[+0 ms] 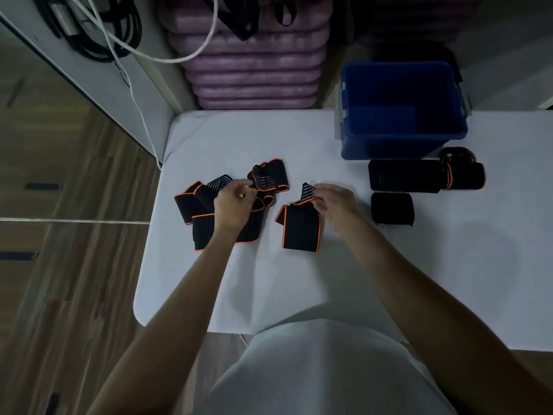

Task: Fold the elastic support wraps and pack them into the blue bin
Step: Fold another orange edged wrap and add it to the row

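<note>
A long black elastic wrap with orange edging (209, 211) lies tangled on the white table (299, 283), left of centre. My left hand (235, 203) pinches it in the middle of the tangle. A partly folded black and orange wrap (300, 232) lies to the right, and my right hand (335, 205) grips its striped top end. The blue bin (401, 136) stands at the table's back right; its inside looks dark and I cannot tell what it holds.
Two black folded wraps (404, 176) (392, 208) lie in front of the bin, with a rolled orange-banded one (462, 175) beside them. Purple stacked mats (254, 70) stand behind the table. Cables (98, 31) hang at the back left. Wooden floor lies to the left.
</note>
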